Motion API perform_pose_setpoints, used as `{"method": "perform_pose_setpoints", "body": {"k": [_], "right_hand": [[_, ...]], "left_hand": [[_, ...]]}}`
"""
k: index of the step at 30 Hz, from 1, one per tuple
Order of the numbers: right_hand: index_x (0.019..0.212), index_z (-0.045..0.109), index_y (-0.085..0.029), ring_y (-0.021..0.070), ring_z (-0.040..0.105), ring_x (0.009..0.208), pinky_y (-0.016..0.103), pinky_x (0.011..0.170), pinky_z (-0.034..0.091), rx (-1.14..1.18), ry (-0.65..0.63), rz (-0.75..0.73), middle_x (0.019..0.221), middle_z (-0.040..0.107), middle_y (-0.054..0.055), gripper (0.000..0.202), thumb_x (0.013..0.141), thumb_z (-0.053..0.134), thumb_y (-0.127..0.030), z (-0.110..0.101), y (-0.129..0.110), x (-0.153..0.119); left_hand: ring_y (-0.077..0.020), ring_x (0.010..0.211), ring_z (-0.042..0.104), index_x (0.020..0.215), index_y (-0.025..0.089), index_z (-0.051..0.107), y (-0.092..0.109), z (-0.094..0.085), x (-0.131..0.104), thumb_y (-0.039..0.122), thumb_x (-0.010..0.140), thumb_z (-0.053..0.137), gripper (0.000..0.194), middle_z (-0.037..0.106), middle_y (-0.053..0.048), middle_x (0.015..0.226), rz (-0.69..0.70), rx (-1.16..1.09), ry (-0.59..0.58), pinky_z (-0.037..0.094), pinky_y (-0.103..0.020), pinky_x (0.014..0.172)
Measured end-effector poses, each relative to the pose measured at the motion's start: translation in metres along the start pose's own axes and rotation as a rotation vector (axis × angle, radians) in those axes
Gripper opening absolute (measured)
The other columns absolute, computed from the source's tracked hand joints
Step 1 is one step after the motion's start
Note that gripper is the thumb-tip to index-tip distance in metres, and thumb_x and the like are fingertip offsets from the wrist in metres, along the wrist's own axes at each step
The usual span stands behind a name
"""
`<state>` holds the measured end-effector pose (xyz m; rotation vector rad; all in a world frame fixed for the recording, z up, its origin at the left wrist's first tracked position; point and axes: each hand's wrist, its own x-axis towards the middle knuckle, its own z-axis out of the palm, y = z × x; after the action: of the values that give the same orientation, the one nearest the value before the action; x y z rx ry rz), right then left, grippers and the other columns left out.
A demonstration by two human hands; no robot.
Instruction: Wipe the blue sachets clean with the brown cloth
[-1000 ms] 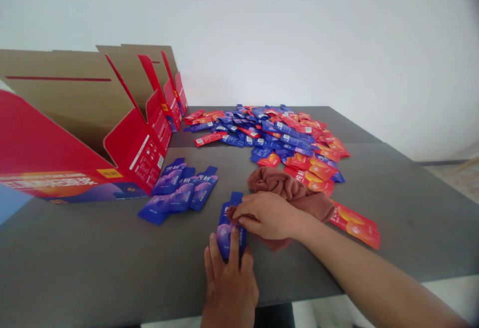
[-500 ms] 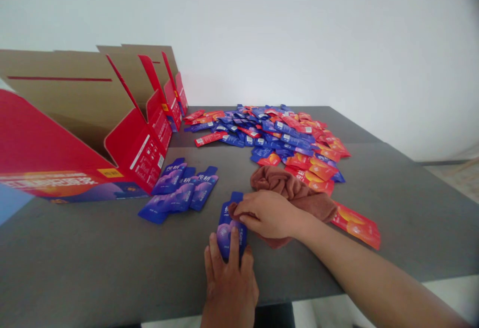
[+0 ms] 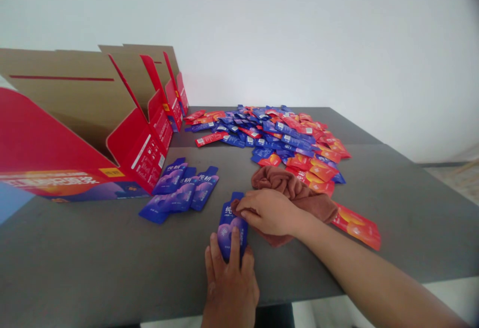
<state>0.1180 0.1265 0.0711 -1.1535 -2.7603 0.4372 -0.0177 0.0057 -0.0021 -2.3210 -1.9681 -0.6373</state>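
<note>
A blue pouch (image 3: 226, 218) with purple round fruit printed on it lies face up near the table's front edge. My left hand (image 3: 232, 285) holds its lower end, one finger pressed on the front and the others at the sides. In my right hand (image 3: 267, 211) a brown cloth (image 3: 284, 183) is pinched, and a fold of it touches the upper part of the pouch. The rest of the cloth lies bunched behind and to the right, over part of a red-orange pouch (image 3: 357, 226). Several more blue pouches (image 3: 179, 193) overlap to the left.
Open red cardboard boxes (image 3: 138, 143) stand in a row along the left side of the grey table (image 3: 93, 258). A wide heap of blue and red pouches (image 3: 269, 128) covers the back middle. Behind the table rises a white wall (image 3: 262, 34).
My right hand has shifted very slightly on the pouch with the cloth, uncovering more of the white print near its top. My left hand stays where it was.
</note>
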Motion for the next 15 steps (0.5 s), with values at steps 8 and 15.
{"method": "perform_pose_setpoints", "body": {"k": [8,15], "right_hand": [[0.094,0.065,-0.021,0.016,0.057,0.081,0.026,0.068,0.035,0.018,-0.035,-0.094,0.088,0.063,0.003,0.023,0.088,0.043,-0.026,-0.0027,-0.0051,-0.0031],[0.096,0.065,-0.021,0.0154,0.056,0.081,0.026,0.068,0.035,0.024,-0.03,-0.086,0.088,0.063,0.003,0.023,0.088,0.044,-0.025,-0.0024,-0.0042,-0.0026]], "left_hand": [[-0.0459,0.122,0.037,0.096,0.024,0.067,-0.0012,0.0021,-0.0006,0.026,0.065,0.069,0.031,0.054,-0.005,0.129,0.005,0.0,-0.003,0.038,-0.06,0.097],[-0.0449,0.122,0.037,0.096,0.024,0.067,-0.0009,0.001,-0.0005,0.023,0.064,0.069,0.032,0.055,-0.005,0.128,0.002,-0.005,0.009,0.037,-0.059,0.098]]}}
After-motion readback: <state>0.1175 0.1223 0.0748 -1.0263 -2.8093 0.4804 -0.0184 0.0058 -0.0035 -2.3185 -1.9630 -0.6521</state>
